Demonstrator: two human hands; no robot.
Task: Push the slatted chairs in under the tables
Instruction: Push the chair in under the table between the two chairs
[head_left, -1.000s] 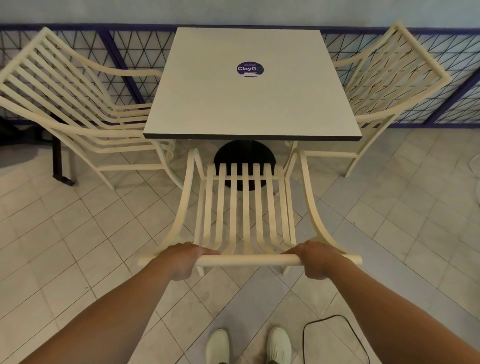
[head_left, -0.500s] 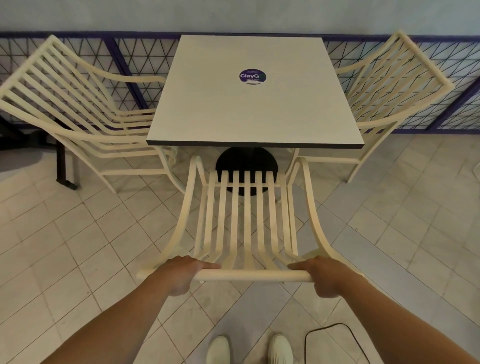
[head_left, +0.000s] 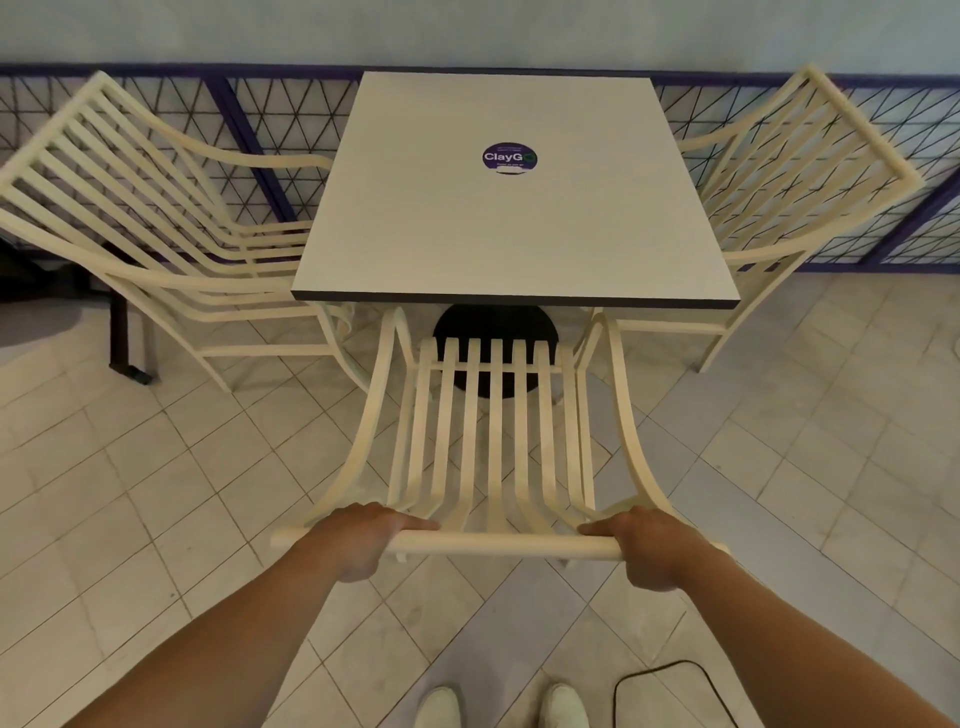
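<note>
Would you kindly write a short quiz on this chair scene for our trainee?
1. True or false: the left hand and right hand both grip the top rail of the near chair.
2. How many slatted chairs show? A two, B three, C five.
3. Fill in: the purple sticker lies on the ____.
Key: 1 true; 2 B, counting the left chair and right chair; 3 table.

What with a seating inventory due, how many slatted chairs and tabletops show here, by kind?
Slatted chairs: 3 (left chair, middle chair, right chair)
Tabletops: 1 (tabletop)
Total: 4
</note>
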